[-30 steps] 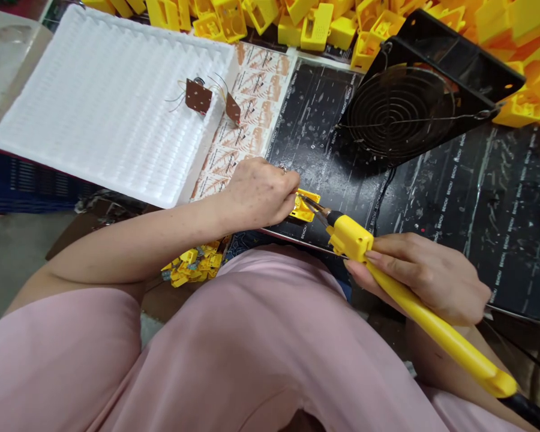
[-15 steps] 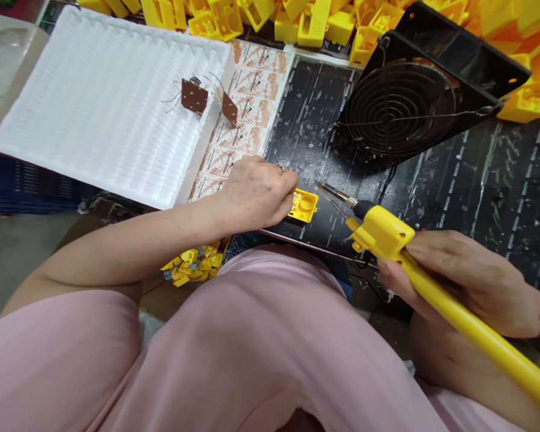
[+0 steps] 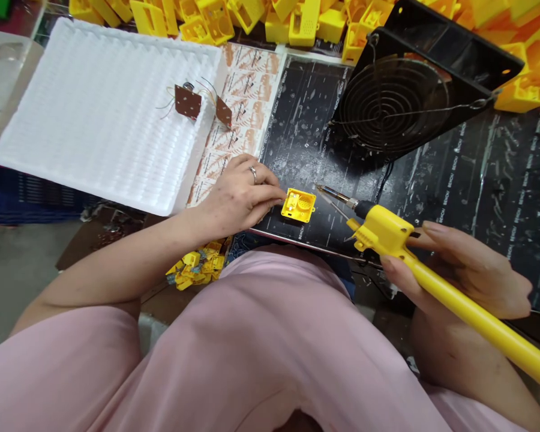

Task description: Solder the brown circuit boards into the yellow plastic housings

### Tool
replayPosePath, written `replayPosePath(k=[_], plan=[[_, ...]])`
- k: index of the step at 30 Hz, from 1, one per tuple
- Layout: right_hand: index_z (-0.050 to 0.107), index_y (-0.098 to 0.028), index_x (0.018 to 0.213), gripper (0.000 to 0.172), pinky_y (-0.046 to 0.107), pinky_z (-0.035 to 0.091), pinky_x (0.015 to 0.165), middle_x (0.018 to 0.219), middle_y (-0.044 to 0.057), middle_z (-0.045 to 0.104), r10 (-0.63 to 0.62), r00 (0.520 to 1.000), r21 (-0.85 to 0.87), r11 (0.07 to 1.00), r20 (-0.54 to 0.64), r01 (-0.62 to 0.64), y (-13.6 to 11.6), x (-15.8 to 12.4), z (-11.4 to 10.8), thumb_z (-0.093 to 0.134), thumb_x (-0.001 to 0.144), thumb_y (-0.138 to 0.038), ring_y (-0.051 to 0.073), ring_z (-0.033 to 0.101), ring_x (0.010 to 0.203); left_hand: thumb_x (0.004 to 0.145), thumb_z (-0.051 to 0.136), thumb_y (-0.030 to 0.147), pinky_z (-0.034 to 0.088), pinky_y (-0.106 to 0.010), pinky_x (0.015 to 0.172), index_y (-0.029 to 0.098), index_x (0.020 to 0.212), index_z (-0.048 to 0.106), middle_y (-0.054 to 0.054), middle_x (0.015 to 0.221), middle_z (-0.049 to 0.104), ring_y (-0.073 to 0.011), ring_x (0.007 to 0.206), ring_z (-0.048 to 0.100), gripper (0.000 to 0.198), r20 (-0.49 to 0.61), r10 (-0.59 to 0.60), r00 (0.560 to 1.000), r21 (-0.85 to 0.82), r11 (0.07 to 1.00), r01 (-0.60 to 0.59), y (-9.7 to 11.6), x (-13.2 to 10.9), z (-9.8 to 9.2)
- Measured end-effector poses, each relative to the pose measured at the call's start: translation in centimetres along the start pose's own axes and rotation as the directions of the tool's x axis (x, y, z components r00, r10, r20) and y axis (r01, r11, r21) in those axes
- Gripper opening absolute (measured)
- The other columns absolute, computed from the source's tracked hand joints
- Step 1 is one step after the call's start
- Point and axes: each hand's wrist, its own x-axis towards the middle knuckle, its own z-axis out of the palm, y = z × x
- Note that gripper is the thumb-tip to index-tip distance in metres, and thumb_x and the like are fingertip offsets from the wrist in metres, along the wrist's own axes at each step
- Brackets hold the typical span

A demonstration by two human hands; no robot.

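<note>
The left hand (image 3: 238, 195) has bent fingers at a small yellow box (image 3: 298, 205); I can't tell if they pinch it. The right hand (image 3: 477, 276) grips a yellow tool (image 3: 387, 231). The box sits near the counter's (image 3: 292, 138) front edge. More yellow boxes (image 3: 303, 24) crowd the back edge.

Our small case (image 3: 299, 204) is bright yellow, like the soldering iron (image 3: 445, 292) at its four o'clock and the housings (image 3: 304, 24) at twelve. Under the case we see a black mat (image 3: 297, 129) striped with white lettering; at eleven, a white strip (image 3: 251, 84) printed with brown leaves; at ten, a white ribbed tray (image 3: 108, 114); at six, our pink garment (image 3: 270, 342).
</note>
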Motion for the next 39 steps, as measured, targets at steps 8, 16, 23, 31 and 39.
replayPosePath(k=[8,16,23,31,39], plan=[[0.071,-0.025,0.121,0.042,0.026,0.062,0.054,0.081,0.002,0.076,-0.148,0.989,0.179,0.973,0.004,0.145,-0.5,1.4,-0.3,0.086,0.082,-0.021,0.019,0.075,0.071,0.092,0.057,0.029,0.026,-0.063,0.121,0.024,0.086,0.077,-0.001,0.086,0.078,-0.0222,0.095,0.067,0.021,0.148,-0.128,0.981,-0.07,0.988,0.139,0.7,0.7,-0.1],[0.064,-0.023,0.095,0.011,0.025,0.064,0.071,0.079,0.001,0.072,-0.226,0.961,0.24,0.953,0.161,0.184,-0.5,2.0,-0.7,0.071,0.097,-0.031,0.012,0.073,0.076,0.081,0.058,0.025,0.036,-0.054,0.114,0.022,0.074,0.073,-0.001,0.076,0.074,-0.0205,0.083,0.065,0.016,0.341,-0.134,0.93,0.079,0.99,0.114,1.5,2.4,-1.3],[0.064,-0.023,0.096,0.015,0.026,0.064,0.07,0.086,0.001,0.075,-0.321,0.909,0.251,0.933,0.264,0.257,-1.0,3.8,-0.9,0.078,0.091,-0.022,0.012,0.074,0.078,0.079,0.057,0.03,0.041,-0.048,0.104,0.022,0.07,0.07,-0.002,0.07,0.071,-0.0208,0.078,0.064,0.018,0.332,-0.125,0.935,0.166,0.983,0.072,1.7,2.7,-1.2],[0.068,-0.019,0.102,0.016,0.039,0.064,0.08,0.099,0.008,0.078,-0.312,0.856,0.165,0.95,0.412,0.266,-3.4,5.2,-2.6,0.078,0.089,-0.018,0.02,0.074,0.093,0.078,0.056,0.029,0.043,-0.048,0.103,0.022,0.071,0.072,-0.003,0.065,0.068,-0.0231,0.079,0.066,0.019,0.339,-0.12,0.933,0.232,0.972,0.041,2.0,3.2,-0.8],[0.067,-0.026,0.084,0.026,0.034,0.063,0.068,0.076,0.003,0.071,-0.154,0.941,0.089,0.987,0.3,0.133,-1.6,3.7,-2.7,0.06,0.102,-0.043,0.016,0.071,0.073,0.078,0.058,0.029,0.046,-0.043,0.097,0.022,0.069,0.072,-0.001,0.061,0.065,-0.021,0.078,0.064,0.017,0.338,-0.119,0.933,0.204,0.978,0.051,1.8,3.4,-1.0]])
